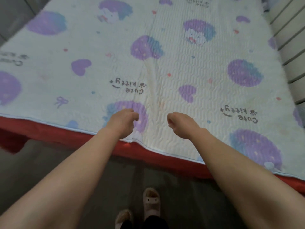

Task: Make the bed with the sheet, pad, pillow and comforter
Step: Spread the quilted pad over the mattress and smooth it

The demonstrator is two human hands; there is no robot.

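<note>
A white quilted pad (173, 63) printed with purple hearts, cartoon figures and "Cute kitty" lettering lies spread over the bed. A red sheet (156, 152) shows as a strip under the pad's near edge. My left hand (123, 121) and my right hand (179, 123) reach side by side over the pad just past that edge. Their fingers are curled in and no fabric is lifted between them. A lengthwise crease (151, 90) runs up the pad between the two hands. No pillow or comforter is in view.
A cream ribbed padded panel (290, 38) borders the bed on the right. Grey floor (49, 156) lies in front of the bed, where my feet stand in beige slippers (151, 200). A grey surface (11, 17) shows at the top left.
</note>
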